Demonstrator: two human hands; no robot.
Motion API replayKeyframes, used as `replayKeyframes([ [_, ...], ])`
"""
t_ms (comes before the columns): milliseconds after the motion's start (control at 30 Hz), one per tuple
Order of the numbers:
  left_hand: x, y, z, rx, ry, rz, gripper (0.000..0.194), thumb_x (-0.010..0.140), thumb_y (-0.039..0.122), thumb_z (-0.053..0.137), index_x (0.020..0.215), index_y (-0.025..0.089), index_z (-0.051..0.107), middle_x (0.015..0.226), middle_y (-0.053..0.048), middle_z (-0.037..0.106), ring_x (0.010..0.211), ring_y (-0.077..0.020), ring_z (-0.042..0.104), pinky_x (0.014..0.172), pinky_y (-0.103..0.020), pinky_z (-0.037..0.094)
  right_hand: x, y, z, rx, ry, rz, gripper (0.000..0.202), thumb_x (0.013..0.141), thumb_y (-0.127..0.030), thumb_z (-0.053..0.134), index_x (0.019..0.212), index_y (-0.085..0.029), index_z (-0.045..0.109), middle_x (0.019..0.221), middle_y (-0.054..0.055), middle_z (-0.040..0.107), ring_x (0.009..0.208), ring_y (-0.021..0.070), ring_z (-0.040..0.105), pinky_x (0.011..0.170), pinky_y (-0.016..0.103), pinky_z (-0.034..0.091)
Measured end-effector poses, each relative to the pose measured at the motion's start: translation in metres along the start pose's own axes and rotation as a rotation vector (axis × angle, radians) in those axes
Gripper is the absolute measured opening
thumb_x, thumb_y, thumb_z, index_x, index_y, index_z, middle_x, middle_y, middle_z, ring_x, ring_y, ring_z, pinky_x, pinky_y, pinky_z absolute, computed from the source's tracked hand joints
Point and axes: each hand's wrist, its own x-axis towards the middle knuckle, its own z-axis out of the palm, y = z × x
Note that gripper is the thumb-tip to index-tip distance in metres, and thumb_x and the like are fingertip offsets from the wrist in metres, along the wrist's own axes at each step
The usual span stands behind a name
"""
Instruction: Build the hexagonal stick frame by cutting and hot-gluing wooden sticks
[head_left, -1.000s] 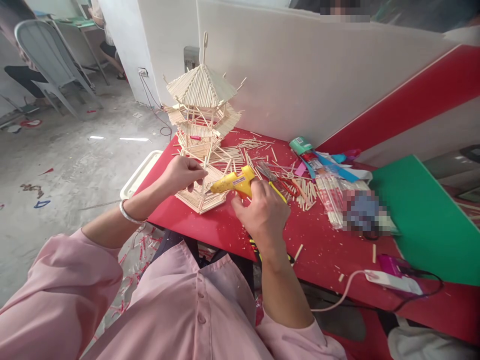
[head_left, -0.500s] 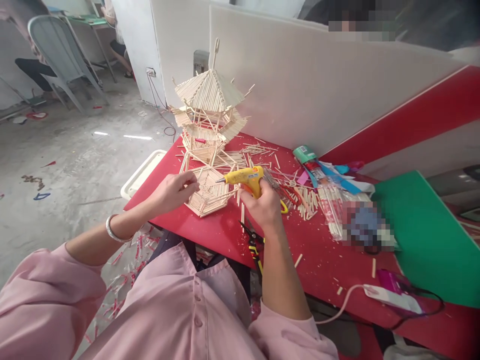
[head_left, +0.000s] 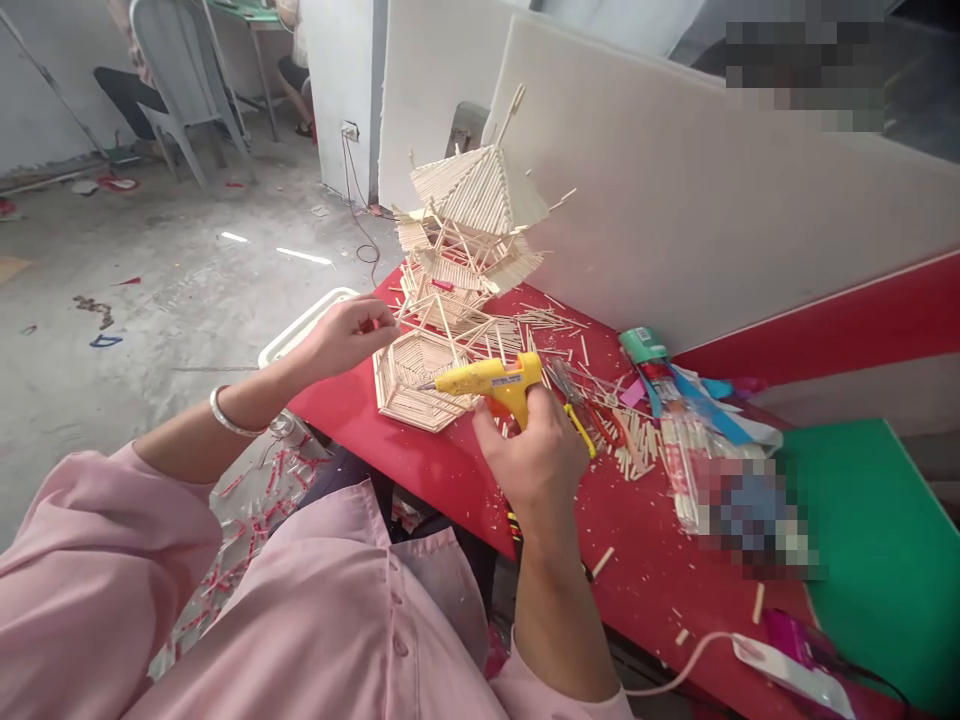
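Observation:
My right hand (head_left: 536, 450) is wrapped round a yellow glue gun (head_left: 487, 380), whose nozzle points left over a hexagonal stick base (head_left: 424, 410). At the upper left edge of that base, my left hand (head_left: 360, 330) has its fingers curled in a pinch; whatever lies between the fingertips is too small to make out. A tiered pagoda model of pale sticks (head_left: 480, 200) stands behind the base, its lower frame close to the left hand.
Loose sticks (head_left: 551, 318) and yellow-handled scissors (head_left: 581, 432) lie on the red table (head_left: 465, 490). Bagged sticks (head_left: 679, 450), a green board (head_left: 870, 540) and a white power strip (head_left: 791, 675) are at the right. People sit in the background.
The view has shifted, so the table scene sits further right. My left hand has risen off the base towards the pagoda's lower frame. The glue gun's nozzle is now lower over the base.

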Motion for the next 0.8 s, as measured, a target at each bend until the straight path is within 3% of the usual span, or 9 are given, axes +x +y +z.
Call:
replayKeyframes([
  [100, 0.000, 0.005, -0.003, -0.185, -0.082, -0.129, 0.023, 0.088, 0.038, 0.059, 0.072, 0.020, 0.058, 0.057, 0.000, 0.057, 0.047, -0.0088, 0.048, 0.047, -0.025, 0.038, 0.009, -0.012, 0.003, -0.112, 0.003, -0.090, 0.026, 0.085, -0.042, 0.055, 0.090, -0.018, 0.059, 0.083, 0.008, 0.065, 0.072, 0.0217, 0.057, 0.057, 0.031, 0.032],
  [233, -0.002, 0.010, -0.002, -0.279, -0.071, -0.208, 0.019, 0.085, 0.036, 0.063, 0.073, 0.021, 0.061, 0.057, 0.000, 0.060, 0.046, -0.0083, 0.051, 0.044, -0.024, 0.039, 0.015, -0.022, 0.007, -0.153, -0.002, -0.160, 0.022, 0.085, -0.038, 0.056, 0.092, -0.017, 0.059, 0.083, 0.008, 0.064, 0.075, 0.0228, 0.058, 0.058, 0.031, 0.032],
  [567, -0.010, 0.027, -0.004, -0.235, -0.060, -0.231, 0.016, 0.083, 0.025, 0.065, 0.069, 0.017, 0.064, 0.051, 0.002, 0.058, 0.046, -0.0068, 0.054, 0.045, -0.019, 0.041, 0.015, -0.026, 0.014, -0.187, 0.049, -0.218, 0.020, 0.085, -0.037, 0.059, 0.087, -0.017, 0.059, 0.080, 0.007, 0.065, 0.073, 0.0215, 0.059, 0.058, 0.030, 0.033],
  [800, -0.010, 0.022, -0.004, -0.221, -0.021, -0.215, 0.015, 0.082, 0.023, 0.066, 0.069, 0.016, 0.065, 0.050, 0.003, 0.057, 0.045, -0.0062, 0.054, 0.045, -0.019, 0.041, 0.017, -0.026, 0.015, -0.169, 0.037, -0.242, 0.018, 0.086, -0.035, 0.057, 0.089, -0.017, 0.058, 0.081, 0.007, 0.064, 0.075, 0.0217, 0.059, 0.059, 0.030, 0.034],
])
